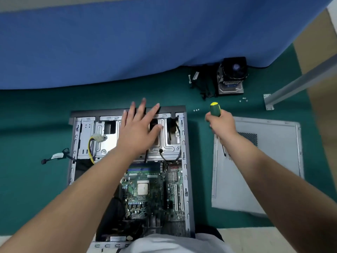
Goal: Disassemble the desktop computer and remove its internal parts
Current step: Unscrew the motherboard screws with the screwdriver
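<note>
Lying open on the green table [27,179], the computer case [186,172] bares its motherboard [155,190]. Above its drive cage [102,141] the left hand [138,130] spreads, fingers released; right of the case, the right hand [221,125] grips a screwdriver [215,109].

Open grey metal computer case [184,161]: top side off, access from above. Silver drive cage [164,143] blocks far half w/ black cables [179,143] looped over it. Green motherboard [145,194] exposed nr side. Bare green mat [199,161] strip btwn case & grey side panel [264,170].
</note>
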A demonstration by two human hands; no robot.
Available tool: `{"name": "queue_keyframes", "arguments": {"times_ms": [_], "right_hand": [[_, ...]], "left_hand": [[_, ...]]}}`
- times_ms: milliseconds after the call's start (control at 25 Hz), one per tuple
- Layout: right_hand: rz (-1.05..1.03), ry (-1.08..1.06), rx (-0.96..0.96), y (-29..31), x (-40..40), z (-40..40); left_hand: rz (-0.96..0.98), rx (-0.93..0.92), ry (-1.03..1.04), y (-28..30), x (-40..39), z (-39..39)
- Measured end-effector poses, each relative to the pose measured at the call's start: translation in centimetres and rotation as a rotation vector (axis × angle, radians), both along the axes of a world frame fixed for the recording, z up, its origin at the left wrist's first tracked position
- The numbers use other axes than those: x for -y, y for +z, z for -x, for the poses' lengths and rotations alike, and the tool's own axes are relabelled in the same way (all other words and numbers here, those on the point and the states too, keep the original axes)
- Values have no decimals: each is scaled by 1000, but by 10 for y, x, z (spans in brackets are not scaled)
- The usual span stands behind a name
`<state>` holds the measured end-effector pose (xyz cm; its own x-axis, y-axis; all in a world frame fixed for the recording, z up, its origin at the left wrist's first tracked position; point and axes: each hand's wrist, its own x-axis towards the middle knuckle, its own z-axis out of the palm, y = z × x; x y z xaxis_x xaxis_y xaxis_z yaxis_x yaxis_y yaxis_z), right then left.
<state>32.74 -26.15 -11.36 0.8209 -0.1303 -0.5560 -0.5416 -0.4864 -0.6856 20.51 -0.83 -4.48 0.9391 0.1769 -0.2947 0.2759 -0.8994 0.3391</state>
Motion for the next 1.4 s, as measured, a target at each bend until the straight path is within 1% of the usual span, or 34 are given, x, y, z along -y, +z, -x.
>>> {"name": "queue_keyframes", "arguments": {"times_ms": [40, 200, 280, 480, 640, 720, 800, 920, 1000, 1080, 1160, 1200, 1240, 1320, 1400], "right_hand": [[42, 4, -20, -8, -3, -13], [129, -22, -67, -34, -18, -52], [193, 13, -56, -45, -24, -62], [310, 70, -31, -62, -30, -61], [364, 134, -17, -54, -27, -57], [343, 142, 15, -40, -22, -54], [264, 124, 51, -20, -17, -45], [-99, 28, 16, 21, -13, -12], [-295, 1, -4, 56, -12, 14], [-453, -32, 27, 89, -13, 42], [-620, -93, 62, 116, -18, 67], [-695, -130, 75, 126, -22, 79], [-756, -162, 87, 133, -26, 91], [-800, -199, 115, 142, -38, 118], [-818, -222, 130, 143, -50, 140]], "left_hand": [[-47, -31, -25, -6, -3, 0], [-26, -20, -40, -21, -7, -1], [-51, -20, -34, -24, -9, -2], [-70, -8, -37, -28, -8, 0], [-72, 1, -39, -30, -8, 1], [-70, 1, -45, -31, -8, 1], [-70, -4, -48, -31, -10, -2], [-55, -11, -69, -30, -11, 0], [26, -56, -77, -24, -14, 0], [133, -75, -64, -9, -15, 0], [262, 46, -42, 10, -3, 11], [368, 103, -34, 19, 8, 23], [500, 109, -49, 28, 22, 42], [776, -17, -107, 40, 52, 87], [1014, -119, -56, 39, 69, 121]]}}
